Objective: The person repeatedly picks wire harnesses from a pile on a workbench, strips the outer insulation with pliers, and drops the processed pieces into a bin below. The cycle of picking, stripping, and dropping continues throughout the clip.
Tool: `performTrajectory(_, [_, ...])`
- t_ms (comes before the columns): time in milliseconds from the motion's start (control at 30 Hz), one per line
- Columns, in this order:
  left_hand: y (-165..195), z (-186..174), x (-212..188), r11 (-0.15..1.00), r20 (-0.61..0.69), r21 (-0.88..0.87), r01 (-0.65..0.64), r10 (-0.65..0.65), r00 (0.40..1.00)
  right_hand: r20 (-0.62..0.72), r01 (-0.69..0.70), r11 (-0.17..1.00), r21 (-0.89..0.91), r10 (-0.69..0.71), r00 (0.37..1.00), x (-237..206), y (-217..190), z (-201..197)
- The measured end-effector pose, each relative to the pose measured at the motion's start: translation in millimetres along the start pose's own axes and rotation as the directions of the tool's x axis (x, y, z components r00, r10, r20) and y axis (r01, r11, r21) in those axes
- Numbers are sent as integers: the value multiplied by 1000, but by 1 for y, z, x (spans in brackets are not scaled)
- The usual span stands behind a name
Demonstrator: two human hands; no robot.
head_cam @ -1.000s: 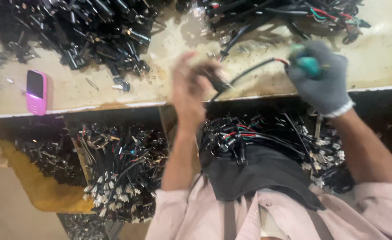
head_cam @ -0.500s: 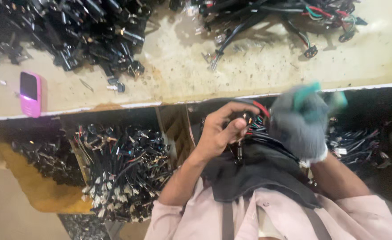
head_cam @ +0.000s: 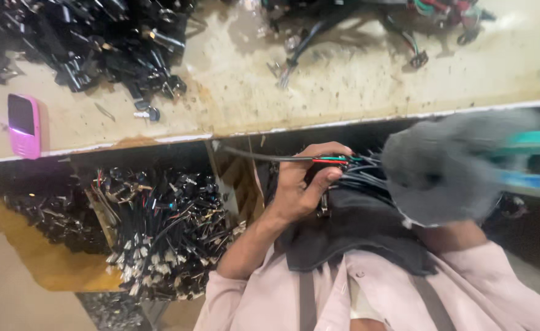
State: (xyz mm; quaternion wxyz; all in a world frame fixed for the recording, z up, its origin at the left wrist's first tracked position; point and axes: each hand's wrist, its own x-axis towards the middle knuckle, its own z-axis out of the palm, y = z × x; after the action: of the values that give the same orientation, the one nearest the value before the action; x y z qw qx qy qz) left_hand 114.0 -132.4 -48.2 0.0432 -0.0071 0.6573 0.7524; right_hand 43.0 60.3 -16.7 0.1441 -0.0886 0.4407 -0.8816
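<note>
A pink phone (head_cam: 23, 124) lies at the left on the stained workbench (head_cam: 356, 79), near a far heap of black connectors (head_cam: 92, 43). Below the bench edge, a bin of black wire leads (head_cam: 159, 227) sits left of the person. The bare left hand (head_cam: 304, 184) is pinched shut on a thin cable (head_cam: 282, 158) with red and green wires, held just under the bench edge above the dark apron (head_cam: 356, 236). Further wiring harnesses (head_cam: 380, 18) lie on the far right of the bench. The grey-gloved right hand (head_cam: 448, 165), blurred, is wrapped around teal-handled pliers (head_cam: 530, 160) just right of the cable.
</note>
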Motion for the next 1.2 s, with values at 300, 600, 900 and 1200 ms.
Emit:
performTrajectory(300, [4,6,6,999,42,-41,5,-4,999,-88,-172,985,-13,170,981,6,29,-15])
performTrajectory(600, [14,-20,9,43,293,956,-290,-196,936,730,708,-180,-683,-131,671,141,-43,36])
performTrajectory(900, [28,-141,25,293,-87,955,-36,396,914,334,533,-364,-764,484,809,217,-19,-13])
performTrajectory(1200, [-13,-249,76,362,-575,815,452,411,707,616,600,-493,-629,155,773,98,19,29])
